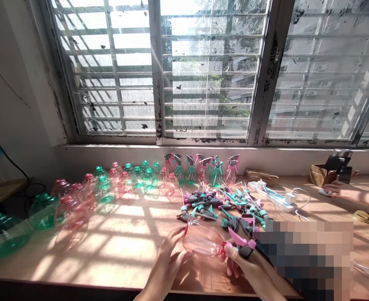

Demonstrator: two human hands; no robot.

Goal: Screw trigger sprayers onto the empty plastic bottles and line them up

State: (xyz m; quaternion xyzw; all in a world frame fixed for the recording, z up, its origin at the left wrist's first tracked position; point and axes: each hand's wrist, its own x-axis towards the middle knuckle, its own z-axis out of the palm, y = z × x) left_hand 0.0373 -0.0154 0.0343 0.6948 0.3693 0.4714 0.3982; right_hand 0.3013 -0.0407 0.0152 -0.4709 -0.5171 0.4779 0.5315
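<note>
The left hand (168,263) cups a clear pink bottle (201,239) just behind the front edge of the bench (77,279), and the right hand (245,267) clamps a sprayer (243,246) at its neck, the hands close together on it. Sunlit bench stretches left to green and pink bottles (124,180) massed toward the back and left. Loose sprayers (222,207) crowd just beyond the hands. Farther right lie a power strip (272,194) and a co-worker's hand (337,190); a pixelated patch (306,259) hides the lower right.
</note>
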